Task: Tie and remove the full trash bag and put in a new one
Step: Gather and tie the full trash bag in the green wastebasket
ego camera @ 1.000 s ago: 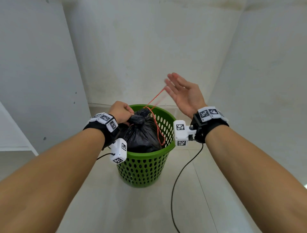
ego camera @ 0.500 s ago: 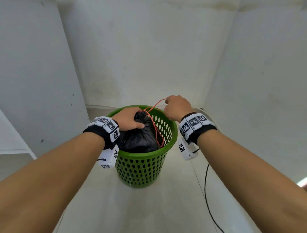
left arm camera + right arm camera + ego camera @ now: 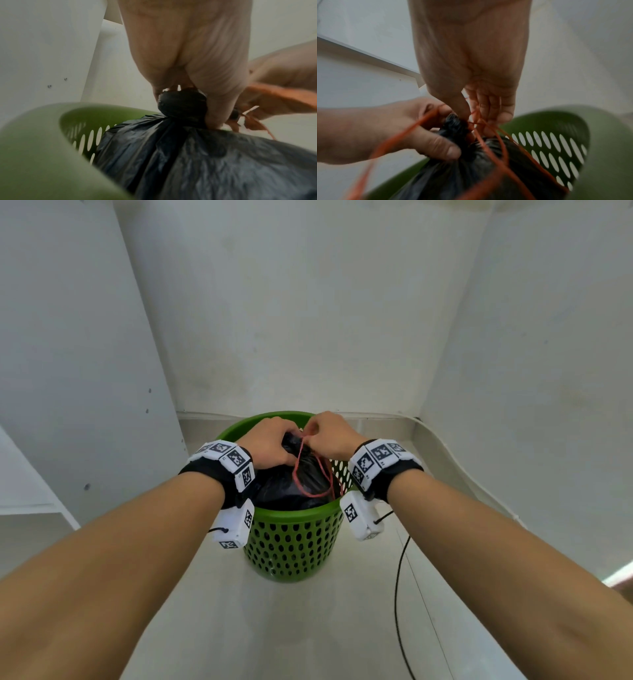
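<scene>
A full black trash bag (image 3: 294,484) (image 3: 197,155) (image 3: 453,175) sits in a green perforated bin (image 3: 291,542) (image 3: 42,142) (image 3: 590,135) on the floor. My left hand (image 3: 270,443) (image 3: 197,54) (image 3: 393,128) grips the bag's gathered neck (image 3: 181,104) (image 3: 455,124) from above. My right hand (image 3: 329,436) (image 3: 476,67) (image 3: 283,67) pinches a thin red drawstring (image 3: 313,474) (image 3: 488,142) (image 3: 274,97) right beside the neck. Loops of the string hang over the bag's right side.
White walls (image 3: 308,302) close in on the left, back and right, forming a narrow alcove. A black cable (image 3: 397,594) trails over the pale floor to the right of the bin. A white cable (image 3: 455,460) runs along the right wall's base.
My right hand, open and raised a second ago, closed on the red string and came down to the bag's neck next to my left hand. The left hand kept its hold.
</scene>
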A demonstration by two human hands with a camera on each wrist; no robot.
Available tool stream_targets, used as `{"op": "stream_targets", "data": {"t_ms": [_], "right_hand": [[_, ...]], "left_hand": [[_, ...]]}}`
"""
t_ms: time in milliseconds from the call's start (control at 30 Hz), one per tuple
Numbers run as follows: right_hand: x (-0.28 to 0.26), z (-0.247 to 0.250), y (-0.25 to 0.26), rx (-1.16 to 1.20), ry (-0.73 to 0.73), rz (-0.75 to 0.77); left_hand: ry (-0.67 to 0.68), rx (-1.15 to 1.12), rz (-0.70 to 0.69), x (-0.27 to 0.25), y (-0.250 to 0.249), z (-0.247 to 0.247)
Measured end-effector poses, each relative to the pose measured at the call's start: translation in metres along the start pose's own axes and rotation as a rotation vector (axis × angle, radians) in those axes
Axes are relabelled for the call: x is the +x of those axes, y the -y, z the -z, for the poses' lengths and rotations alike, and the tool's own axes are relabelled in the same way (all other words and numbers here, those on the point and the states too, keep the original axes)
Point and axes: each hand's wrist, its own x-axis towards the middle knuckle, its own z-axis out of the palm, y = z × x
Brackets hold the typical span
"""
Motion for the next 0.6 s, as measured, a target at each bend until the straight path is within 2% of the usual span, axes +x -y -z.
{"op": "stream_targets", "data": {"t_ms": [133, 200, 300, 400, 467, 500, 600], "right_hand": [[0.001, 0.023, -0.009, 0.139, 0.061, -0.063], [0.003, 0.039, -0.013, 0.252, 0.022, -0.085], [0.001, 0.058, -0.018, 0.419, -0.112, -0.142], [-0.006, 0.064, -0.03, 0.486, -0.094, -0.181], [-0.009, 0.065, -0.038, 0.41, -0.065, -0.197], [-0.009, 0.066, -0.042, 0.297, -0.081, -0.2], [-0.012, 0.072, -0.056, -0.064, -0.21, -0.216]], "left_hand": [[0.012, -0.049, 0.017, 0.0, 0.005, 0.001], [0.003, -0.018, 0.033, 0.001, 0.008, 0.001], [0.026, -0.025, 0.072, 0.001, 0.014, 0.001], [0.071, -0.035, 0.083, 0.001, 0.015, 0.001], [0.097, -0.033, 0.105, 0.003, 0.013, 0.002], [0.108, -0.035, 0.121, 0.004, 0.013, 0.002], [0.124, -0.061, 0.176, 0.005, 0.015, 0.003]]}}
